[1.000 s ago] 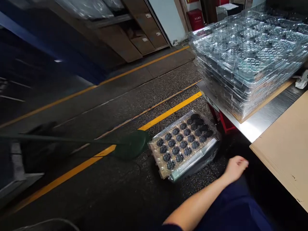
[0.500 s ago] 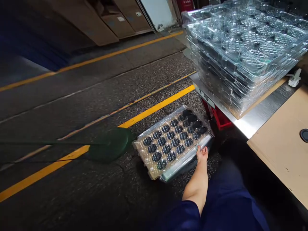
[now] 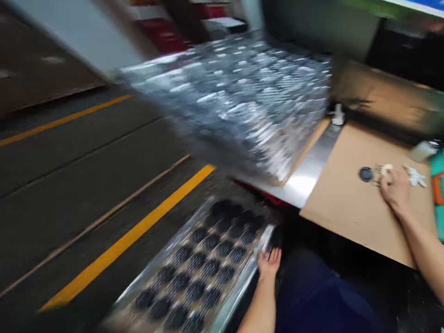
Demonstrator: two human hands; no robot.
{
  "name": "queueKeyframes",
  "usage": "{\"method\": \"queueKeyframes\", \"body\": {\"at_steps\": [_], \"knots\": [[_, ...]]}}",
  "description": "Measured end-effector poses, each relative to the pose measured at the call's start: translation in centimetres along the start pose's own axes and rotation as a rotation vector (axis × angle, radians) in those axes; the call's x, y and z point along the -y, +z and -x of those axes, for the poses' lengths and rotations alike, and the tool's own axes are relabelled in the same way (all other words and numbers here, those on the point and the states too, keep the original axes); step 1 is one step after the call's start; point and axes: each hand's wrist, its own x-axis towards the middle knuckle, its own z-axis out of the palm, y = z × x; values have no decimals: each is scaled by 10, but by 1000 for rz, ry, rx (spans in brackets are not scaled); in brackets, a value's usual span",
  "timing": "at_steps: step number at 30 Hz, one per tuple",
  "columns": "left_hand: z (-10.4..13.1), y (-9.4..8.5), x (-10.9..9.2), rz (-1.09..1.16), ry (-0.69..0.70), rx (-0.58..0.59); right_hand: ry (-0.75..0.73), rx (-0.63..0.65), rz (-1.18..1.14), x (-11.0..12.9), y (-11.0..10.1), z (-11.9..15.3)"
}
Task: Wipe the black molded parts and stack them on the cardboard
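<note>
My left hand (image 3: pixel 269 261) is at the right edge of a low clear tray (image 3: pixel 204 243) filled with rows of black round parts. Its fingers are spread and nothing shows in them. On the cardboard sheet (image 3: pixel 347 203) at the right, my right hand (image 3: pixel 395 187) reaches down with its fingers over a small whitish round piece (image 3: pixel 387 171); whether it grips the piece is unclear. A dark round part (image 3: pixel 366 174) lies just left of that hand, with small thin dark pieces between them.
A blurred stack of clear trays (image 3: pixel 243 101) stands on the metal table (image 3: pixel 310 171). White crumpled pieces (image 3: pixel 415 177), a bottle (image 3: pixel 423 151) and a teal object (image 3: pixel 437 166) are at the right. Yellow lines (image 3: pixel 138 236) cross the floor.
The view has swung right, so the low tray and tray stack appear farther left. My right hand has come into view over the cardboard. My left hand remains by the tray's edge.
</note>
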Motion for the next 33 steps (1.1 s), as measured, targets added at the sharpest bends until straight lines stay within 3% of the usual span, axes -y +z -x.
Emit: {"method": "queueKeyframes", "body": {"at_steps": [3, 5, 7, 9, 10, 12, 15, 17, 20, 22, 24, 27, 30, 33], "knots": [[61, 17, 4, -421, -2, 19, 54, 85, -41, -6, -6, -4], [114, 32, 1, -964, 404, 269, 101, 105, -71, -15, -6, -8], [173, 63, -6, -1198, 830, 617, 167, 89, -94, -24, -6, -10], [225, 117, -12, -1158, 1223, 925, 208, 70, -124, -31, -6, -8], [244, 152, -13, -1130, 1358, 995, 208, 70, -146, -34, -7, -6], [263, 231, -10, -1101, 1545, 1012, 180, 83, -198, -40, -9, -2], [252, 341, 10, -1285, 1638, 911, 149, 103, -264, -52, -15, 5], [232, 390, 29, -1482, 1600, 843, 179, 82, -296, -61, -18, 8], [207, 426, 55, -1574, 1503, 923, 273, 57, -368, -71, -20, 8], [203, 437, 69, -1444, 1378, 1062, 322, 71, -465, -75, -19, 4], [209, 446, 86, -1223, 1149, 1151, 358, 55, -600, -76, -19, 1], [224, 456, 116, -856, 709, 1128, 383, 17, -797, -70, -26, 0], [233, 458, 138, -616, 331, 1144, 419, 182, -746, -51, -41, 6], [230, 454, 142, -551, 104, 1201, 381, 356, -552, -28, -55, 9]]}}
